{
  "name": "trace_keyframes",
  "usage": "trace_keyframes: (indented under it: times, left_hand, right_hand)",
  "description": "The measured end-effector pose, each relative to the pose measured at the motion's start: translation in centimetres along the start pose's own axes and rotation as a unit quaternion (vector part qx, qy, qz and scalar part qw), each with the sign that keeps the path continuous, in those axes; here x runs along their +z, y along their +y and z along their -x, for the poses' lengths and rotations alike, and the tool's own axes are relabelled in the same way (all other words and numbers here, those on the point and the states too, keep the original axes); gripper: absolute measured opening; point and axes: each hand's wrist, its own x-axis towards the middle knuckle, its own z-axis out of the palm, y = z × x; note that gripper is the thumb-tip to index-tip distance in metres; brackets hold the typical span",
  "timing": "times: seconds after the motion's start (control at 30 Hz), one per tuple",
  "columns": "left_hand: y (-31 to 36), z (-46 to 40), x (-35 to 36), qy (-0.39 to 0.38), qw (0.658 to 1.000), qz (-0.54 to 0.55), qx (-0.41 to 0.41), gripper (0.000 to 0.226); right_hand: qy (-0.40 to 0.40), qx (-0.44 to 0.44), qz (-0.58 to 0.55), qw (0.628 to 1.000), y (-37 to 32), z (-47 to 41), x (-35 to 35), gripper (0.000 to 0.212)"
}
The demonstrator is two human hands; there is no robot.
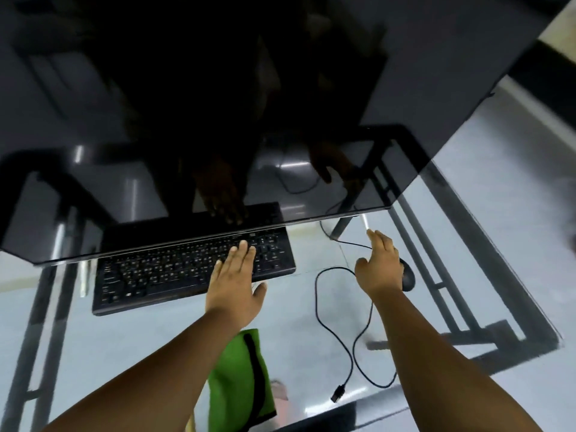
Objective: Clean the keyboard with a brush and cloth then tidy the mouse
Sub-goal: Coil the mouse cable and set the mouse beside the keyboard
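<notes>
A black keyboard lies on a glass desk, its far edge under a big dark monitor. My left hand rests flat on the keyboard's right part, fingers stretched, holding nothing. My right hand hovers open beside a black mouse, which it partly hides. The mouse cable loops over the glass and ends in a loose USB plug. No brush is in view. A green cloth-like thing with a black stripe shows below my left forearm; I cannot tell whether it lies on the glass or under it.
The dark monitor screen fills the upper view and overhangs the keyboard, reflecting both hands. Through the glass I see the desk's black metal frame and a pale floor. The desk's right corner is close to the mouse.
</notes>
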Motion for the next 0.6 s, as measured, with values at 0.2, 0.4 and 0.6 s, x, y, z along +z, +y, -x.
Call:
trace_keyframes:
  times: [0.2,0.4,0.6]
  left_hand:
    - [3.9,-1.9,1.3,-0.045,0.998,-0.041,0.014,0.079]
    - [4.5,-2.3,2.0,-0.040,0.997,-0.066,0.001,0.080]
    - [4.1,-2.5,2.3,-0.035,0.997,-0.072,-0.019,0.081]
  right_hand:
    - [-0.002,0.076,0.013,0.997,4.8,-0.9,-1.8,0.071]
    - [0.012,0.090,0.010,0.996,7.1,-0.5,-1.0,0.062]
    - [0.046,0.065,-0.144,0.986,5.9,-1.1,0.0,0.046]
